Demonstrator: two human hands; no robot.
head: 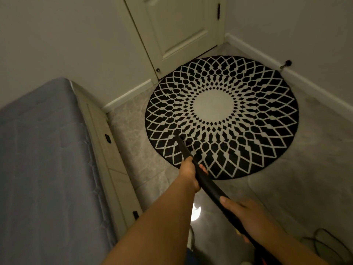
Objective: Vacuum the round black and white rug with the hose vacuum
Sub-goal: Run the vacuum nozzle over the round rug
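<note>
The round black and white rug [221, 117] lies on the pale tiled floor in front of a closed door. A black vacuum wand [205, 183] slants from lower right up to the left, its nozzle tip touching the rug's near-left part. My left hand [190, 175] grips the wand partway along, just past the rug's near edge. My right hand [246, 217] holds the wand farther back, thumb on top. The rest of the hose runs out of view at the bottom right.
A bed with a bluish mattress [44, 165] and cream frame fills the left side. A cream door [177, 29] stands behind the rug, white baseboards [315, 87] line the walls, and a door stopper [286, 64] sticks out. A dark cord [324, 243] loops on the floor at bottom right.
</note>
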